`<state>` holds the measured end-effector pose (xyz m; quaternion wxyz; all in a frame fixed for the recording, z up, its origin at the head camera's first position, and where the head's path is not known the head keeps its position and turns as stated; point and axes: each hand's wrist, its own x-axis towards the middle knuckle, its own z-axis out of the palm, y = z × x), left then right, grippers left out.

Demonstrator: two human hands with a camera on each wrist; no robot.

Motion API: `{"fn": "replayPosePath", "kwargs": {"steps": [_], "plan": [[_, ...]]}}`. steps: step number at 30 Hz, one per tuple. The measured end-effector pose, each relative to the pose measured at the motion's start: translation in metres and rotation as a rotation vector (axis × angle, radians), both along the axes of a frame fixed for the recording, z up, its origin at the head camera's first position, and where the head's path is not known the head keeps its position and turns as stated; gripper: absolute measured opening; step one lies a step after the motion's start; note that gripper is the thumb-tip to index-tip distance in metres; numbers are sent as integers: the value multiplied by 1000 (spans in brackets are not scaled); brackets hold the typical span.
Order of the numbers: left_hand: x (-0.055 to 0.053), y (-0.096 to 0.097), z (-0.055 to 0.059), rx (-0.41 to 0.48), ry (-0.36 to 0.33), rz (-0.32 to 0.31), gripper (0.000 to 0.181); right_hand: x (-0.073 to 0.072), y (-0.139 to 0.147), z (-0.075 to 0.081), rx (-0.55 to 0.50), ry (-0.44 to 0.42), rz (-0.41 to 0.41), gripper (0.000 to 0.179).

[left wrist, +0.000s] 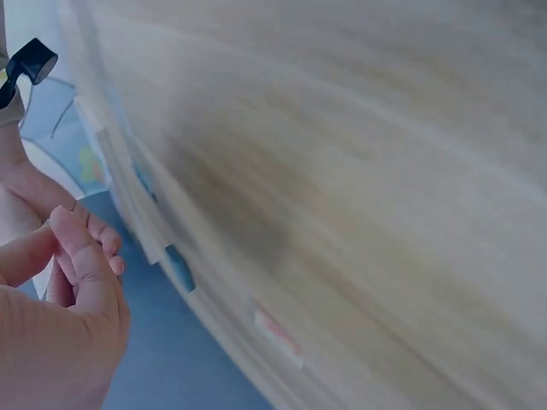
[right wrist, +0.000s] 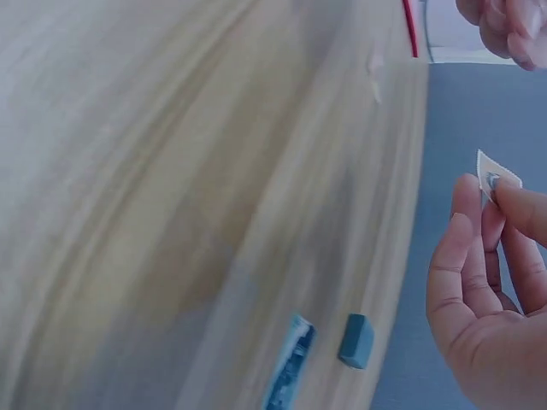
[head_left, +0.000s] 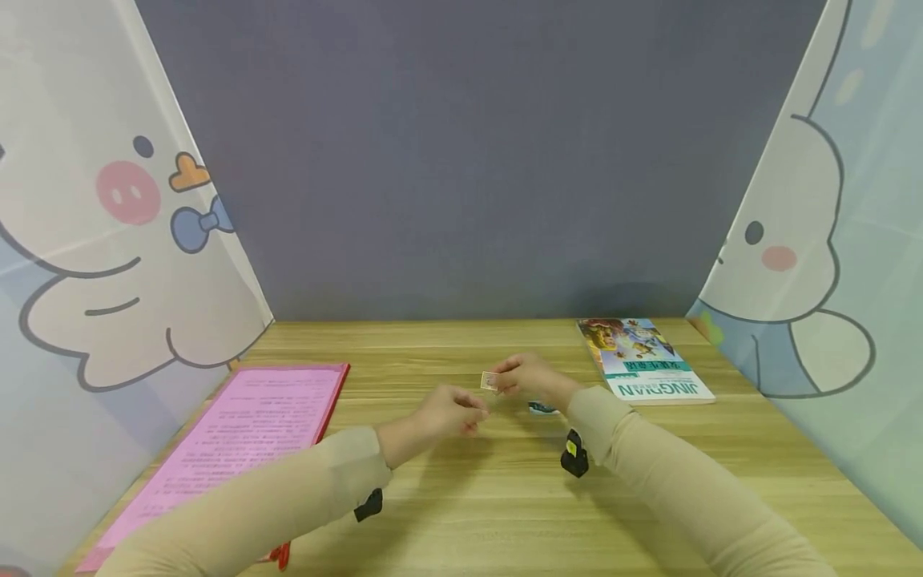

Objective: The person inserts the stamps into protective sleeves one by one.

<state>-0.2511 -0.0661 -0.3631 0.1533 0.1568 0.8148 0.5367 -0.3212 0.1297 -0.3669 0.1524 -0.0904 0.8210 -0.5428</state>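
A small pale square like a stamp (head_left: 489, 381), with a toothed edge and a dark print, is pinched between thumb and fingers of my right hand (head_left: 530, 375). My left hand (head_left: 449, 410) is close by on the left, lower than the square. In the left wrist view the thumb and forefinger of the left hand (left wrist: 73, 290) meet at the tips; whether something thin lies between them cannot be made out. Below the right hand, a dark teal printed strip (right wrist: 289, 367) and a small blue-teal block (right wrist: 356, 342) lie on the table.
A pink printed sheet (head_left: 252, 425) with a red edge lies at the left, a red pen-like thing (head_left: 284, 554) by its near end. At the back right is a picture book (head_left: 645, 361). A small pink-and-white piece (left wrist: 279, 337) lies on the wooden table (head_left: 461, 513).
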Motion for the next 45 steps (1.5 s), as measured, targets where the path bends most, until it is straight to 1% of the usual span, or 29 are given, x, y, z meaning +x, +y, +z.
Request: {"fn": "replayPosePath", "kwargs": {"steps": [5, 7, 11, 13, 16, 22, 30, 36, 39, 45], "plan": [[-7, 3, 8, 52, -17, 105, 24, 0, 5, 10, -69, 1, 1, 35], [-9, 5, 12, 76, -16, 143, 23, 0, 7, 15, -89, 2, -4, 37], [-10, 6, 20, 114, -5, 189, 19, 2, 12, 23, -108, -5, -26, 37], [-11, 5, 23, 126, 12, 201, 17, 4, 14, 28, -107, -4, -40, 37], [-14, 4, 29, 140, 39, 212, 19, 8, 16, 36, -116, 4, -38, 36], [-23, 7, 38, 171, 87, 220, 22, 16, 18, 52, -198, 19, -39, 37], [-27, 12, 47, 185, 123, 258, 22, 23, 18, 68, -244, 50, -82, 32], [-28, 11, 52, 197, 129, 269, 20, 27, 18, 73, -231, 76, -97, 36], [-28, 11, 53, 200, 134, 284, 20, 28, 18, 73, -228, 78, -113, 35], [-28, 10, 55, 204, 128, 316, 19, 31, 15, 72, -209, 76, -116, 32]]}}
